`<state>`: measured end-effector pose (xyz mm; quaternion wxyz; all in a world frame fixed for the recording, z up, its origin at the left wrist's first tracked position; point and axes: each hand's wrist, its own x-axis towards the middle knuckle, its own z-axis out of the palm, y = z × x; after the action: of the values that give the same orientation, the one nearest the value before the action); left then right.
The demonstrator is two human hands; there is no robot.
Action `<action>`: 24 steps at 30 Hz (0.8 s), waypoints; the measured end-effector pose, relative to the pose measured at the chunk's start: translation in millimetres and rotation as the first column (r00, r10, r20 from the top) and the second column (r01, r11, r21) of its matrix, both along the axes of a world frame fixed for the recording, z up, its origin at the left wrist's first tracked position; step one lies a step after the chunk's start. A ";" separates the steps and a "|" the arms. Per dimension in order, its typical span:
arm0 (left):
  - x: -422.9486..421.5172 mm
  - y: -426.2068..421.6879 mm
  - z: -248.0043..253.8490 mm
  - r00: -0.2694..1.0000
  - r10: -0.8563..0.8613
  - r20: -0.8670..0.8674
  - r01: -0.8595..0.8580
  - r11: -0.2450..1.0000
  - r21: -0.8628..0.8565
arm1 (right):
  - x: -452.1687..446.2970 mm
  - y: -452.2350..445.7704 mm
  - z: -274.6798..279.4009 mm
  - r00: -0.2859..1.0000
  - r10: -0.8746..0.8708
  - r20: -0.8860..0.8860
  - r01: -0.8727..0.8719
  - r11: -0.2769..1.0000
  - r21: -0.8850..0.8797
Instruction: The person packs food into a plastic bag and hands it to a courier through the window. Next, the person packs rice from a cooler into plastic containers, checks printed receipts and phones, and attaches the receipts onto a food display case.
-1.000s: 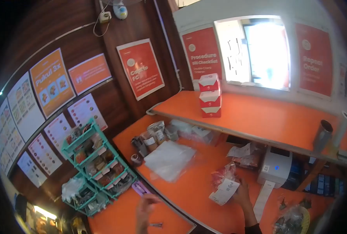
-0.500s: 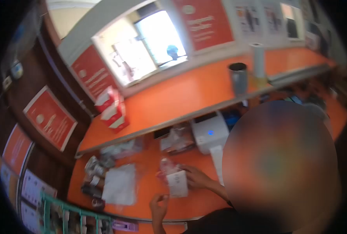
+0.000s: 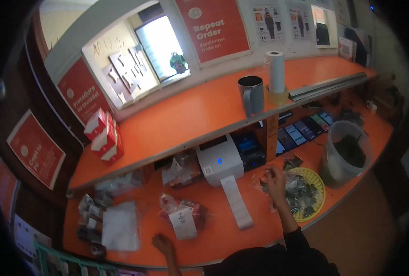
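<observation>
Above the left rim of a yellow round basket (image 3: 322, 193), my right hand (image 3: 276, 186) has its fingers closed on a small clear plastic packet (image 3: 261, 183), partly hidden. Small dark-and-clear packets (image 3: 303, 195) fill the basket. My left hand (image 3: 164, 244) rests on the orange counter near its front edge, fingers loosely apart and holding nothing. Just beyond it lies a clear plastic bag (image 3: 167, 202) with reddish contents and a printed white label (image 3: 183, 224) on its front.
A white label printer (image 3: 220, 160) has a long paper strip (image 3: 236, 204) hanging onto the counter. Several phones (image 3: 295, 133) lie beneath the raised shelf (image 3: 181, 115). A translucent bucket (image 3: 347, 154) stands at right. White plastic sheets (image 3: 120, 226) lie left; a grey mug (image 3: 252, 97) stands above.
My right hand has left the labelled bag and moved right to the basket. My left hand has lowered onto the counter. The view has shifted right, showing the basket and bucket.
</observation>
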<state>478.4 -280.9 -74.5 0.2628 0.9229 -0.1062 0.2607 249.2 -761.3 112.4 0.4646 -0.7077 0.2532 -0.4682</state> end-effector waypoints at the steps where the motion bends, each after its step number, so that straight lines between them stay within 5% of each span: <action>1: -12.3 -11.5 7.1 0.992 0.044 0.118 -0.050 0.998 0.048 | -7.0 -11.5 -6.0 0.999 -0.029 -0.041 0.030 0.999 0.033; 6: -18.9 -20.9 21.5 0.997 0.046 0.060 -0.041 0.996 -0.079 | -24.1 -75.4 -36.9 0.994 -0.035 -0.101 0.046 0.994 0.103; 14: -19.8 -15.6 25.8 0.997 0.073 0.004 -0.070 0.965 -0.252 | -13.9 -167.6 -55.4 0.941 0.005 -0.337 -0.039 0.995 -0.093; 16: -21.8 -13.2 26.1 0.996 0.083 -0.034 -0.090 0.950 -0.298 | -1.0 -208.0 -76.9 0.922 0.072 -0.380 -0.057 0.997 0.051; 18: -20.0 -11.3 25.9 0.995 0.085 -0.060 -0.101 0.937 -0.335 | 16.4 -248.8 -115.4 0.945 0.045 -0.325 -0.098 0.984 -0.148; 19: -19.3 -11.9 25.6 0.995 0.091 -0.036 -0.098 0.947 -0.305 | 21.1 -242.5 -100.5 0.925 0.205 -0.320 -0.246 0.965 -0.093; 22: -19.5 -12.9 26.6 0.994 0.100 -0.039 -0.107 0.948 -0.300 | 53.5 -186.9 -66.7 0.929 0.239 -0.282 -0.211 0.969 0.126; 24: -15.8 -12.6 25.8 0.993 0.099 -0.057 -0.112 0.937 -0.330 | 62.8 -189.0 -79.6 0.917 0.266 -0.296 -0.267 0.963 0.036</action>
<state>462.6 -293.5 -48.7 0.4027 0.8745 -0.0057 0.2702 312.0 -950.3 32.8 0.4785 -0.7992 0.2205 -0.2892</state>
